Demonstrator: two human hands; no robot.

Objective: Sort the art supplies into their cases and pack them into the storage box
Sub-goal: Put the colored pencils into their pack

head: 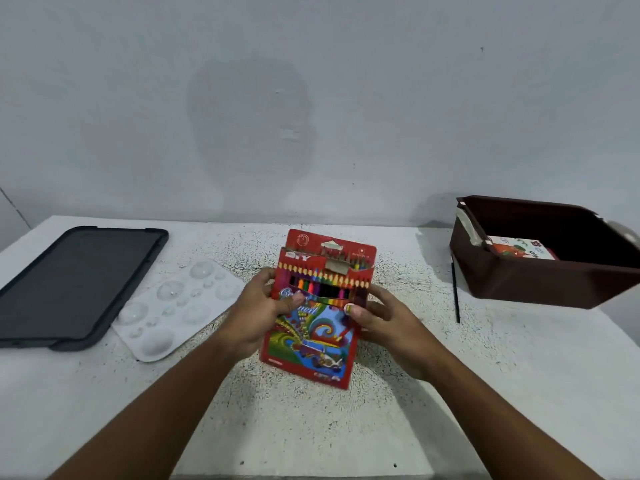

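While both hands hold it above the middle of the tabletop [433, 393], the coloured pencil box [313, 327] stands nearly upright, its top flap open and pencil tips showing in the window. Left hand [258, 317]: fingers curled round the left edge, thumb on the front. Right hand [384, 327]: fingers curled round the right edge, thumb pressing the front. Thin card, probably light but easily crushed; pencils could slide out if tipped. Best held by the side edges, low down. Brown storage box [540, 282] sits far right, a printed pack inside. A thin black brush [455, 292] lies just left of it. White palette [180, 310] and dark lid [76, 285] lie left.
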